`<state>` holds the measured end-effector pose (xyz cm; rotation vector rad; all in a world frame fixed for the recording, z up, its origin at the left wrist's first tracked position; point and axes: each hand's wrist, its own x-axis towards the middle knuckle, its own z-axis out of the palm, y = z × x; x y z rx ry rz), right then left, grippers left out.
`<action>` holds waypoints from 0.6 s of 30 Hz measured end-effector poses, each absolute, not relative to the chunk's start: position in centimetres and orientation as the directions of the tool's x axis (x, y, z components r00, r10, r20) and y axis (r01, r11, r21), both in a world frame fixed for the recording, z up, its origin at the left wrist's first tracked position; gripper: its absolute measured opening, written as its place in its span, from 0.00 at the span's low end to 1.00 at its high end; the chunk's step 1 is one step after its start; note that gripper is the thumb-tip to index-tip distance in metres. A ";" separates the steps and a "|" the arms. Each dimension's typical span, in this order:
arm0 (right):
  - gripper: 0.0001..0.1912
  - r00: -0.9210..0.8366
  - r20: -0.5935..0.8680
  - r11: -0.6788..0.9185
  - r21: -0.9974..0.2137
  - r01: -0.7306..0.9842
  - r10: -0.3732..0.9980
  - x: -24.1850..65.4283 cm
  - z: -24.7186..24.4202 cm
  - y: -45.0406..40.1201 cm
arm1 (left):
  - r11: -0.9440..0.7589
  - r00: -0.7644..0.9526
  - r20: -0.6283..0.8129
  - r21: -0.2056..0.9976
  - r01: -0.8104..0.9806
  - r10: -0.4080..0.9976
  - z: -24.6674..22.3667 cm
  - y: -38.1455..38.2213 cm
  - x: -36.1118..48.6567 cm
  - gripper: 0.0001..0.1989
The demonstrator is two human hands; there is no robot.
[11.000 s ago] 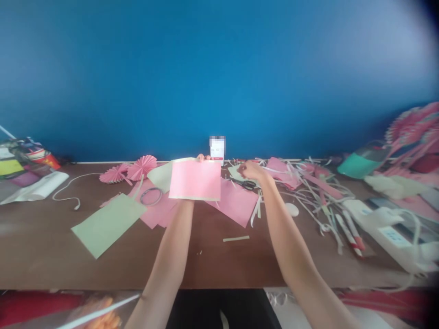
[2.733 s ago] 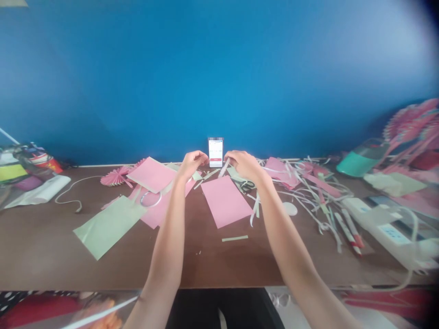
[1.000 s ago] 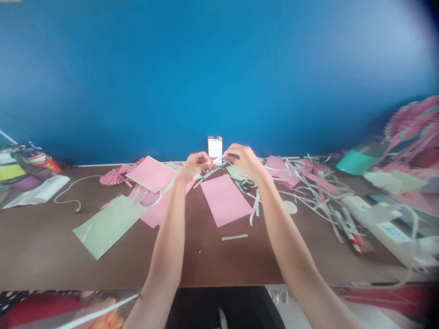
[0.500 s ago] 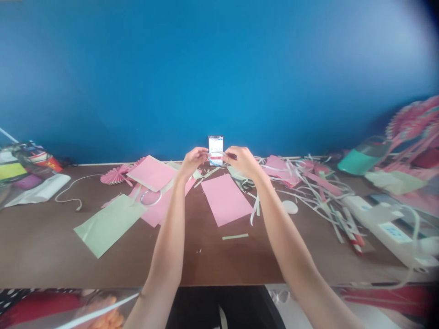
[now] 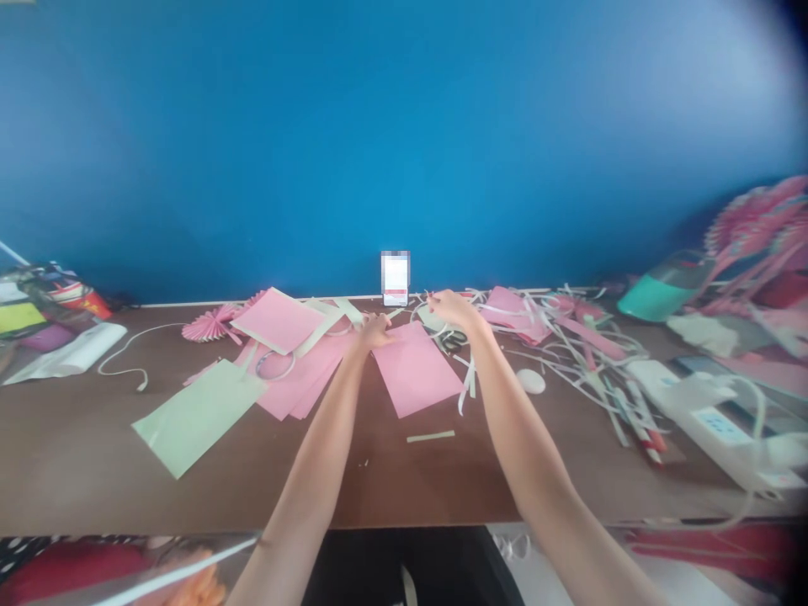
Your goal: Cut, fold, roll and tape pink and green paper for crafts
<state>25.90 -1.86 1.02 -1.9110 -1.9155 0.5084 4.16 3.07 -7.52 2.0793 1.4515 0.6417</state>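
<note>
My left hand [image 5: 377, 331] is low over the table at the upper left corner of a pink sheet [image 5: 417, 370]; its fingers are too small and blurred to read. My right hand [image 5: 449, 307] is bent, its fingertips pinched near a thin white strip loop [image 5: 417, 313] by a pale green piece [image 5: 432, 319]. What its fingertips hold, if anything, I cannot make out. Behind both hands a phone [image 5: 396, 279] stands upright against the blue wall. Left of my left hand lie more pink sheets [image 5: 278, 321] and a white ring [image 5: 276, 364].
A green sheet [image 5: 199, 417] and a pink paper fan [image 5: 211, 323] lie left. On the right are tangled paper strips [image 5: 568, 358], a white oval object [image 5: 531, 381], pens [image 5: 644, 425], a power strip [image 5: 707, 421] and a teal container [image 5: 653, 295].
Both hands were raised before the phone with a thin loop between them. My left hand has dropped to the table; my right hand has lowered slightly and shifted right, uncovering the phone.
</note>
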 end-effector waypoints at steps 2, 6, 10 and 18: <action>0.20 0.011 0.018 0.000 -0.517 0.856 1.000 26.0 0.9 -1.7 | -0.245 0.278 0.047 0.624 0.742 0.960 -7.7 3.0 4.5 0.27; 0.20 0.019 0.023 -0.004 -0.530 0.848 1.000 26.1 0.9 -1.7 | -0.209 0.273 -0.015 0.604 0.769 0.962 -7.5 3.0 4.6 0.24; 0.19 0.013 0.026 0.003 -0.537 0.844 1.000 26.1 1.0 -1.9 | -0.242 0.340 -0.018 0.668 0.704 0.940 -7.5 3.3 4.0 0.20; 0.19 0.008 0.031 0.010 -0.547 0.837 0.999 26.2 1.4 -2.2 | -0.246 0.377 0.049 0.834 0.494 0.925 -7.1 3.5 2.6 0.20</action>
